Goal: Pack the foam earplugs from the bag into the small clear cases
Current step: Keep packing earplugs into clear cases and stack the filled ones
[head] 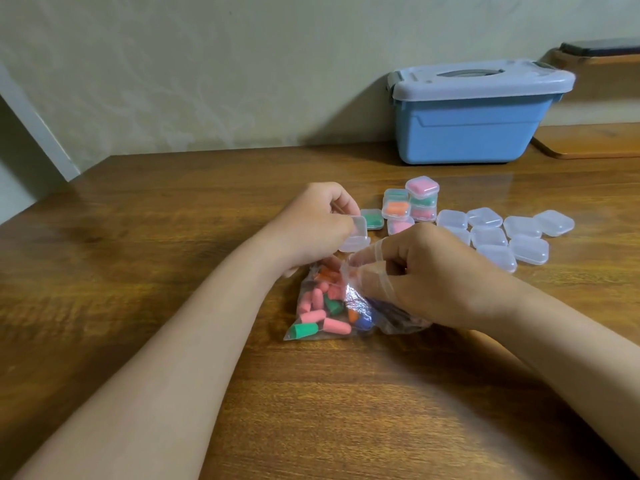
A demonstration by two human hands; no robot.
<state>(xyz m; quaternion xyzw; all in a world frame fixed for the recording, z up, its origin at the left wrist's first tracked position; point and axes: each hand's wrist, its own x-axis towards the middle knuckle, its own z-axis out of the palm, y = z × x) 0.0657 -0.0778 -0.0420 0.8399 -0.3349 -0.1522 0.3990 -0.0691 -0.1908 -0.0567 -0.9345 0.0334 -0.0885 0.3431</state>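
From the head view we count one bag (362, 306) of mixed-colour earplugs (313, 317) on the table (156, 237), with about seven filled cases (421, 187) and eight empty cases (522, 226) behind it. Our left hand (311, 220) pinches one open case (356, 237) just above the bag. Our right hand (433, 278), fingers curled, pinches the bag's mouth.

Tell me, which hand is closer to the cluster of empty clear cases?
Right. The right hand, pinching the bag, sits just beside the empty clear cases; the left hand, holding an open case, is farther left.
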